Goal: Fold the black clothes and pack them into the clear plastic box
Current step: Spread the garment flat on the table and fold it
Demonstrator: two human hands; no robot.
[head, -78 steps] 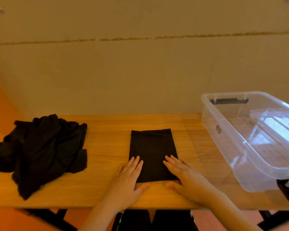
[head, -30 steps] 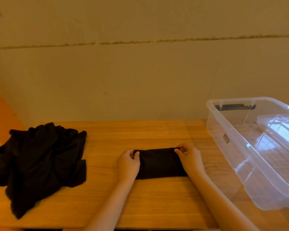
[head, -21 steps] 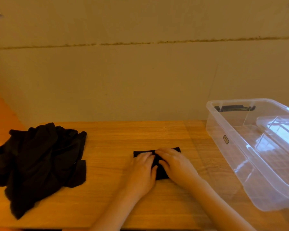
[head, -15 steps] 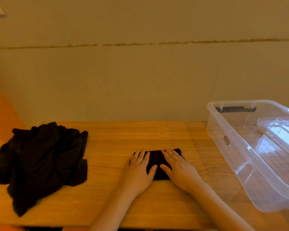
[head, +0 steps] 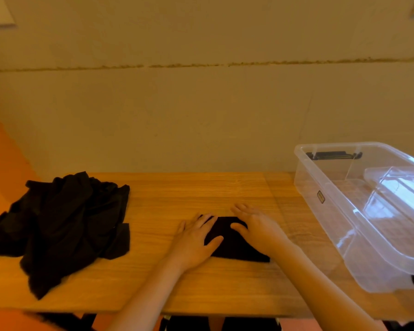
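Fingers: both hands lie flat with fingers straight and released, grasping nothing. The left hand's fingers (head: 204, 220) spread over the left end of the folded black garment (head: 234, 244); the right hand's fingers (head: 243, 210) reach past its far edge, at 12 o'clock from the cloth.
Left hand: the left hand (head: 193, 242) presses palm down, partly on the garment and partly on the counter (head: 201, 189), thumb pointing toward 3 o'clock across the cloth.
Right hand: the right hand (head: 257, 229) rests palm down on the right half of the garment, thumb pointing toward 9 o'clock. Whether its fingertips touch the wood I cannot tell.
Folded garment: a small flat black rectangle near the counter's middle, its near edge and right corner showing between and below the hands.
Clothes pile: a loose heap of black clothes (head: 62, 225) lies at 9 o'clock from the hands, well apart from them, draping toward the counter's left end.
Box: the clear plastic box (head: 344, 211) stands at 3 o'clock, well apart from the garment, its lid off, a black latch (head: 332, 155) on its far wall and a clear insert (head: 397, 185) inside.
Wall: a plain wall (head: 201, 115) rises behind the counter at 12 o'clock.
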